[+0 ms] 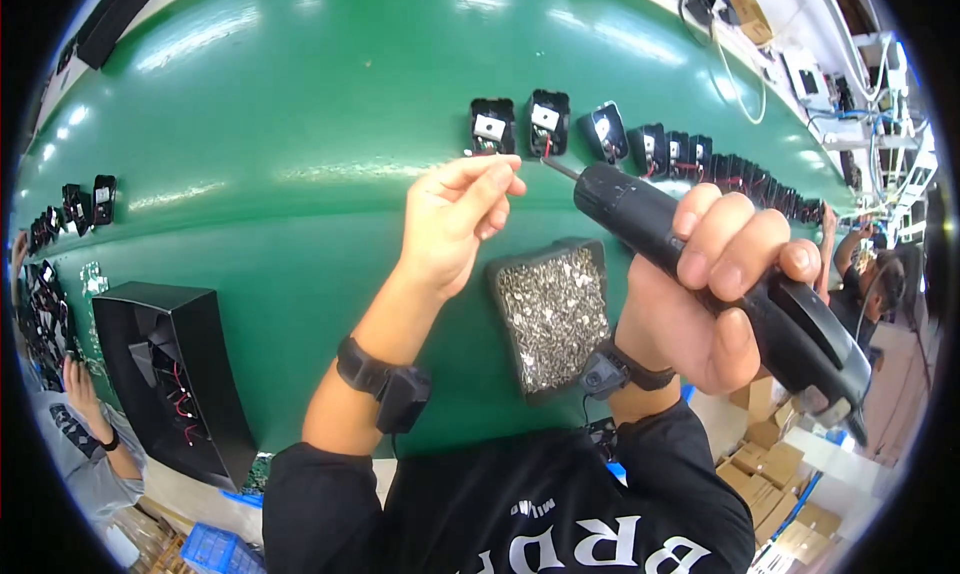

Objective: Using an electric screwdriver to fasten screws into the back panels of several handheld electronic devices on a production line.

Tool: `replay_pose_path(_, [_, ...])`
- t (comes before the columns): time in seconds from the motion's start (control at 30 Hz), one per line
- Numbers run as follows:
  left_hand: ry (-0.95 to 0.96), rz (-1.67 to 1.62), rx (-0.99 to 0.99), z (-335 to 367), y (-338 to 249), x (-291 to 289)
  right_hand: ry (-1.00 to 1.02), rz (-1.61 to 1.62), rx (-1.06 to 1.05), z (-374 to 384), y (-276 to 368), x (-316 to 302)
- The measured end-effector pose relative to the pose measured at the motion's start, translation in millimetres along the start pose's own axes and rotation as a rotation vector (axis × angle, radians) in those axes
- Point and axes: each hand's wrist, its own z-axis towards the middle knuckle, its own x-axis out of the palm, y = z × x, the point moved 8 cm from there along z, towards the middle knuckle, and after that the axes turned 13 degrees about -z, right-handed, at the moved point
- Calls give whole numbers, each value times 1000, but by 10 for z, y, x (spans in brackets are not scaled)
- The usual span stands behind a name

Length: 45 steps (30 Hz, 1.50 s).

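My right hand (715, 264) is wrapped round a black electric screwdriver (632, 214), its thin bit aimed left. My left hand (445, 219) pinches thumb and forefinger together just left of the bit's tip; whatever lies between them is too small to make out. Right beyond the fingertips stand two open black plastic housings, a left one (490, 130) and a right one (548, 124), each with a pale metal part inside. A red wire shows at the right one, close to the bit. Below my hands sits a black tray (527, 359) full of small silvery screws.
More black housings (652, 152) run in a row along the green table (330, 94) to the right. At left stands a black open box (222, 354) with wired parts. Co-workers' hands show at both sides, one hand (85, 389) beside the box. Cardboard boxes (765, 474) stand low right.
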Motion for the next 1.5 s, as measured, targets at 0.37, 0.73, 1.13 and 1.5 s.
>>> replay_pose_path(0.37, [43,-113,-162,73,53,43,28,219,128,36,-305,6])
replay_pose_path(0.73, [76,-133,-181,65,8,35,39,243,110,13,-335,-21])
replay_pose_path(1.13, [7,48,-191,19,12,80,63,319,158,71,-351,-103])
replay_pose_path(1.5, [106,1405,899,-82,-1028,407,250,156,124,224,-841,158])
